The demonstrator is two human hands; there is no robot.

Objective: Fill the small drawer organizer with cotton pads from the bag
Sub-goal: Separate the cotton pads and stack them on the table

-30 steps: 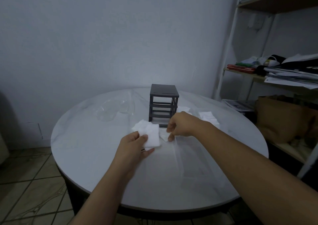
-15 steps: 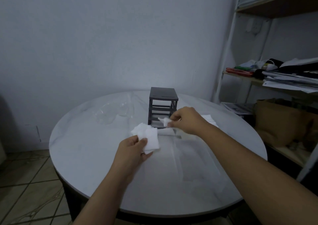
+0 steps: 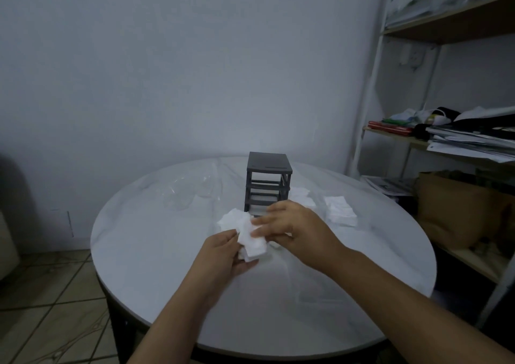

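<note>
Back from the front of the drawer organizer [image 3: 269, 168], where it hung half a second ago with one pad pinched, my right hand [image 3: 295, 230] now lies across the stack of cotton pads [image 3: 250, 241]. My left hand [image 3: 220, 255] grips that stack from below, just above the table [image 3: 167, 280] and just in front of the organizer. The fingers [image 3: 260, 221] on top are blurred, so I cannot tell whether they have pinched a pad yet or only rest on it.

What worries me is the stack itself. It is fanned and crooked, not square, so pulling the top pad may drag two or three with it, or tip the loose ones off my palm onto the table. The organizer looks light and narrow too (a shove while feeding a pad in could slide or tilt it).

The count:
- one organizer, upright toward the far side of the table, with several open tiers and something pale low in its front
- one stack in hand, pads too many and too blurred to number
- two loose heaps of pads on the table, one heap [image 3: 302, 196] just beside the organizer's right and another heap [image 3: 341, 210] further right
- one clear bag [image 3: 186, 196], lying crumpled to the organizer's left
</note>
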